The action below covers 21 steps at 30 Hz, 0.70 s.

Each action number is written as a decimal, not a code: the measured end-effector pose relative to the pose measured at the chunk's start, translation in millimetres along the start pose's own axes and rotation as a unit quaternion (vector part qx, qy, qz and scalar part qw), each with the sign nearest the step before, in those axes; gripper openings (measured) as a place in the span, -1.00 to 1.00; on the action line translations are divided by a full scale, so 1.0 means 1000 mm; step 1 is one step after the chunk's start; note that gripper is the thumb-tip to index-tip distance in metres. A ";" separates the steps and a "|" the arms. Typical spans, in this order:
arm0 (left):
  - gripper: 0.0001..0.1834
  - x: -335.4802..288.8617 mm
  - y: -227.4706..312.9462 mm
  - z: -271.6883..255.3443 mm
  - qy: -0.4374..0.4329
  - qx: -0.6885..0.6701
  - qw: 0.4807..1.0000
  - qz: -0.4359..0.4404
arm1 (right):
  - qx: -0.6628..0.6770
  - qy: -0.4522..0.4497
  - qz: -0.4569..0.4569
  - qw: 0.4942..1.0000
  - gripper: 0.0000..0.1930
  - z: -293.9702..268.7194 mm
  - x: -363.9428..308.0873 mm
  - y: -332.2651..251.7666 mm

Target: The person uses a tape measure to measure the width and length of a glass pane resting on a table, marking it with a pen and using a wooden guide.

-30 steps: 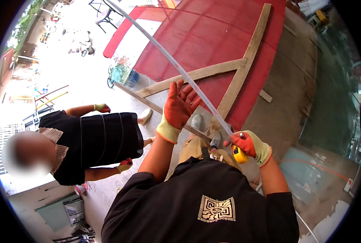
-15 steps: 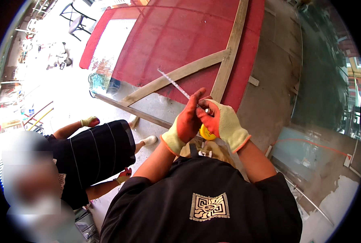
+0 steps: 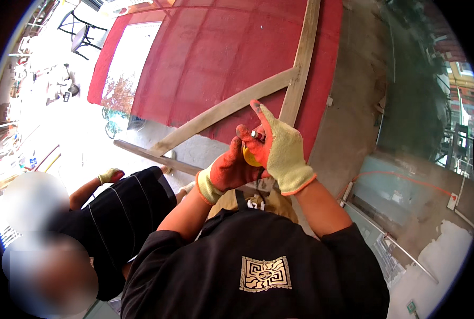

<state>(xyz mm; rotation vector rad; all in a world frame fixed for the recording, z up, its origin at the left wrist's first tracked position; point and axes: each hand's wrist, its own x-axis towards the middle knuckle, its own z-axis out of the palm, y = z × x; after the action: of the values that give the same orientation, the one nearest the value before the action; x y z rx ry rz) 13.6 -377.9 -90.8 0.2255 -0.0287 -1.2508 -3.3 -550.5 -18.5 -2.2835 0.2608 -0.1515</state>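
Observation:
My hands are close together in front of my chest, in work gloves with red palms and pale yellow backs. My left hand (image 3: pixel 231 169) is closed around a round yellow tape measure (image 3: pixel 252 157), partly hidden by the fingers; no blade shows outside it. Beside it, my right hand (image 3: pixel 286 151) has its index finger stretched upward. Its other fingers are curled around a small pen-like stick (image 3: pixel 257 135) with a whitish end, and they seem to touch the tape measure's edge.
Ahead stands a large red-covered table (image 3: pixel 210 64) bearing a wooden frame (image 3: pixel 226 111) with a diagonal brace. A gloved co-worker in black (image 3: pixel 123 207) is close on my left. Glass sheets (image 3: pixel 407 191) and an orange cord (image 3: pixel 407 178) lie right. A dark chair (image 3: pixel 80 37) stands far left.
The extended tape blade has gone back into its case. My right hand has turned, its index finger now raised. The co-worker's nearer hand has dropped out of sight.

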 end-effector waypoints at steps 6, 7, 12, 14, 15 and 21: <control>-0.04 0.021 0.049 -0.009 0.030 0.131 0.991 -0.022 | -0.024 0.099 -0.082 0.991 -0.41 0.003 0.025 0.002; -0.04 0.026 0.058 -0.005 0.038 0.159 0.986 -0.017 | -0.024 0.125 -0.074 0.989 -0.43 -0.003 0.027 0.000; -0.25 0.058 0.147 -0.018 0.209 0.428 0.877 0.067 | 0.053 0.216 0.048 0.974 -0.63 -0.041 0.018 0.025; -0.28 0.080 0.186 -0.036 0.300 0.722 0.616 0.096 | 0.063 0.228 0.086 0.968 -0.69 -0.054 0.008 0.045; -0.27 0.091 0.202 -0.061 0.324 0.845 0.410 0.110 | 0.062 0.234 0.096 0.966 -0.71 -0.055 0.001 0.060; -0.13 0.120 0.244 -0.148 0.210 0.961 0.155 0.094 | 0.143 0.231 0.202 0.941 -0.48 -0.089 -0.016 0.104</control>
<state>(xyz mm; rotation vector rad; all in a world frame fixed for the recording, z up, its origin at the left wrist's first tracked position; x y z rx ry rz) 302.0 -395.9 -202.0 2.7215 -1.2080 0.0606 -50.8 -678.6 -38.2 -1.8353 0.8838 -0.4801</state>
